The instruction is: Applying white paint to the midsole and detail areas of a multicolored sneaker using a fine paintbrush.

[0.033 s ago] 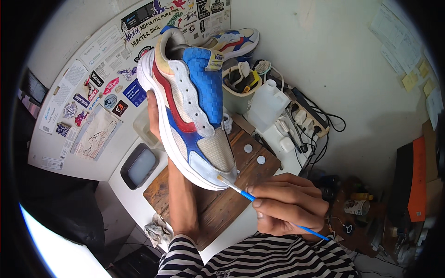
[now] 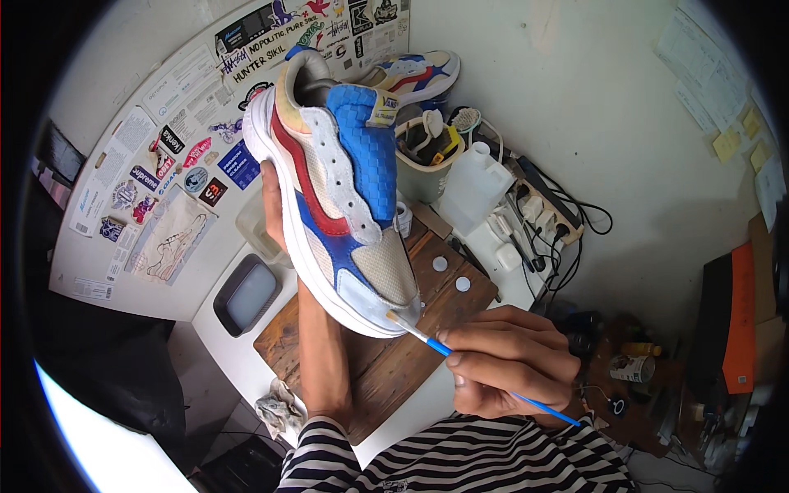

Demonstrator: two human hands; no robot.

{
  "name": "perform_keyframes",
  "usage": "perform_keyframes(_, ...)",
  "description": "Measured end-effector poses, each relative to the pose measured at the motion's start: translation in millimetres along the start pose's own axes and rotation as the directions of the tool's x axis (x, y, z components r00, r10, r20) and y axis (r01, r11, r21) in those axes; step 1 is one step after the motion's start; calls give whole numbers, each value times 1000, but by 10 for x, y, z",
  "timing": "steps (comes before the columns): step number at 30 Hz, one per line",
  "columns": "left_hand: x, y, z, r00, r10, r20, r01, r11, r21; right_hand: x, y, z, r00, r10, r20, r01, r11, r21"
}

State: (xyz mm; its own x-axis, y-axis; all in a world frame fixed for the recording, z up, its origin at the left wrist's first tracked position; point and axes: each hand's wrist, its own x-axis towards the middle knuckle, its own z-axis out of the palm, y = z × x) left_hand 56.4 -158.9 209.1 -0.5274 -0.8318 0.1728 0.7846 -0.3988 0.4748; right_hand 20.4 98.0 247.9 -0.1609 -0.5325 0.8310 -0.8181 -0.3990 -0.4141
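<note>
My left hand holds up a sneaker by its far side. Most of those fingers are hidden behind the sole. The sneaker is cream mesh with blue and red panels, a pale lace panel without laces, a blue woven tongue and a white sole. Its toe tilts down toward me. My right hand pinches a thin paintbrush with a blue handle. The bristles touch the pale toe panel just above the sole edge.
Beneath lies a dark wooden board with two white discs. Around it are a dark tray, a crumpled rag, a tub of brushes, a translucent jug, a power strip with cables and another sneaker.
The sneaker's tongue end has shifted very slightly to the right. The brush stays on the toe panel.
</note>
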Motion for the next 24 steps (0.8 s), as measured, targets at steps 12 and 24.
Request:
perform_keyframes(12, 98, 424, -301, 890, 454, 45, -440, 826, 352, -607, 501, 99, 741, 670, -44, -595, 686, 419)
perform_keyframes(24, 165, 840, -533, 799, 600, -30, -529, 727, 438, -601, 1214, 1085, 788, 616, 2, -610, 779, 146)
